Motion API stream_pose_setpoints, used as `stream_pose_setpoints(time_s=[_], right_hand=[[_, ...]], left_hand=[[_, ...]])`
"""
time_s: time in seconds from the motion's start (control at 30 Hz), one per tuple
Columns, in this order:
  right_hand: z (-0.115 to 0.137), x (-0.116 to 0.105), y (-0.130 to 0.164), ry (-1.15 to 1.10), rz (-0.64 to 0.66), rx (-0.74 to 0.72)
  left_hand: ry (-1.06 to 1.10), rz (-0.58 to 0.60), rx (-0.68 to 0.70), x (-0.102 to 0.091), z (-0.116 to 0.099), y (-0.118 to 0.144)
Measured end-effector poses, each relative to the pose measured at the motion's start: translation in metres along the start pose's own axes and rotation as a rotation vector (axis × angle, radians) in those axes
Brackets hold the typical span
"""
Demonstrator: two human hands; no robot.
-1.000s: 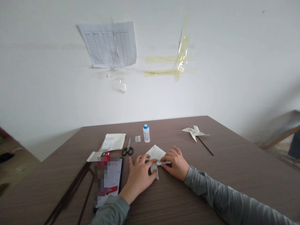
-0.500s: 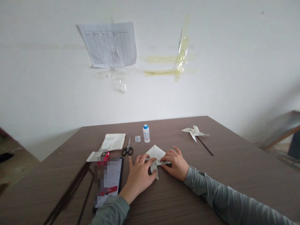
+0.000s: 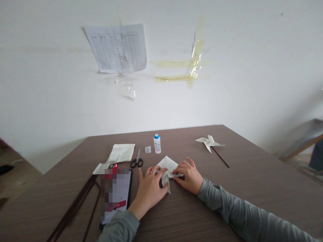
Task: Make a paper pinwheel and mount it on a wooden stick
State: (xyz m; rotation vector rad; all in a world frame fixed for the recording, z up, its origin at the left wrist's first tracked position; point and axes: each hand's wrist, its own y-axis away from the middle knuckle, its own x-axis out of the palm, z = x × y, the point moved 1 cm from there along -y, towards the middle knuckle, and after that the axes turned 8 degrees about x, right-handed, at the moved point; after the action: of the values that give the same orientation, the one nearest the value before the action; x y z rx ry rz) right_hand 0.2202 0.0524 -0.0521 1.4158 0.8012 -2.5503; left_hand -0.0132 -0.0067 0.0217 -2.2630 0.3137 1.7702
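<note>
Printed paper, partly folded [image 3: 168,168], lies on the brown wood-grain desk [image 3: 252,188] just in front of the person, its print too small to read. The left hand [image 3: 150,186] presses flat on its near-left part, fingers spread, while the right hand [image 3: 189,174] pinches a folded flap at the middle, so each grip is on the paper. Behind it stand a small white bottle with a blue cap [image 3: 157,143], its label unreadable, and black-handled scissors [image 3: 137,160]. A phone [image 3: 116,195] lies to the left, a finished paper pinwheel [image 3: 209,143] to the far right. A ruled table sheet [image 3: 117,47] is taped to the wall.
</note>
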Motion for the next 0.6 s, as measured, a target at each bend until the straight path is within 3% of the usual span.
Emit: stream_pose_setpoints(time_s=[0.6], right_hand=[[-0.0011,0.0025,0.0001,0.006,-0.011,0.003]], left_hand=[[0.007,-0.025,0.025,0.005,0.0038,-0.0007]])
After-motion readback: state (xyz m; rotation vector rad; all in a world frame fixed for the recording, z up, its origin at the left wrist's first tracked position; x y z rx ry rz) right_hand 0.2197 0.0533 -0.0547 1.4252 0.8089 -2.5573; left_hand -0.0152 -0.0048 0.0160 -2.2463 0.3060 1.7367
